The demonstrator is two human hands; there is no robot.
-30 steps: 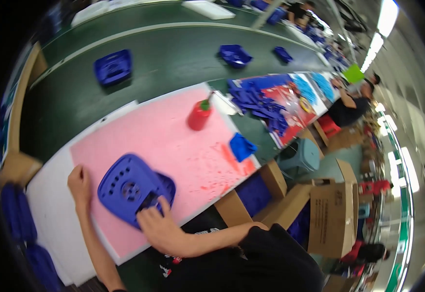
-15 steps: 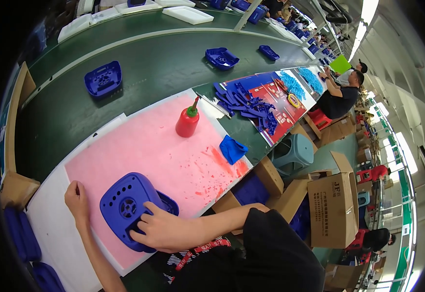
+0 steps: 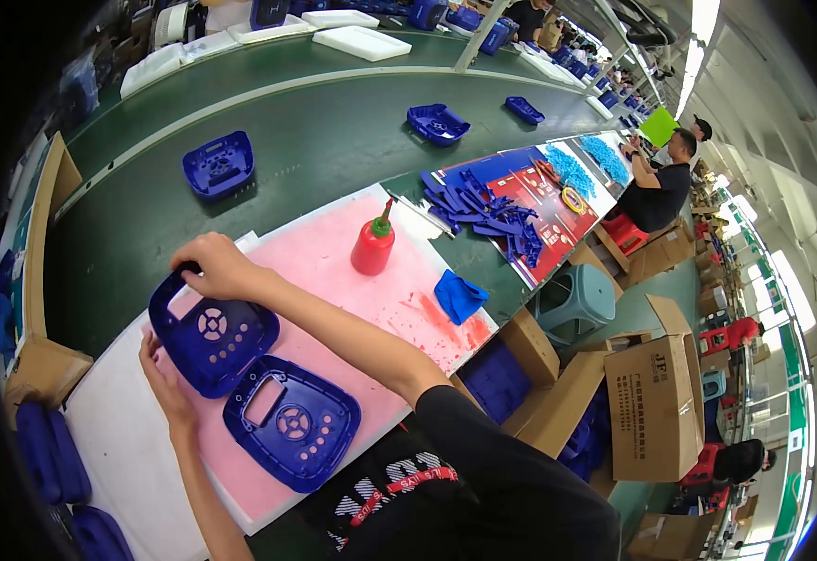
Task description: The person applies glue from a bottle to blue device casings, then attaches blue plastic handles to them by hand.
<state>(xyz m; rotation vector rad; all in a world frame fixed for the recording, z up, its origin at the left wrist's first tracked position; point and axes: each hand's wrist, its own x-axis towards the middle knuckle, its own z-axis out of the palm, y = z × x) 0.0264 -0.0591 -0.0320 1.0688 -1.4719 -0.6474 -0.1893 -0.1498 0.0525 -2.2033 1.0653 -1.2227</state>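
Note:
Two blue plastic housing shells lie on the pink sheet, hollow inner sides up, each with a window, a round grille and a row of holes. My right hand (image 3: 216,266) reaches across and grips the far rim of the farther shell (image 3: 204,351), which is tilted. My left hand (image 3: 167,383) is at that shell's left edge, fingers stretched along it; whether it bears on the rim is unclear. The nearer shell (image 3: 329,453) lies close to my body, touched by neither hand. Beyond them stands a red squeeze bottle (image 3: 373,248) with a green cap.
A crumpled blue cloth (image 3: 460,296) lies on the red-smeared part of the pink sheet (image 3: 319,252). Past it are several blue strips (image 3: 492,220). More shells (image 3: 218,165) sit on the green conveyor. Cardboard boxes (image 3: 653,416) and a stool (image 3: 577,304) stand at right.
My right hand has moved left and away to the farther shell. The shells, overlapping with the top one's outer side up, now show their insides, one beyond the other. My left hand's fingers have straightened.

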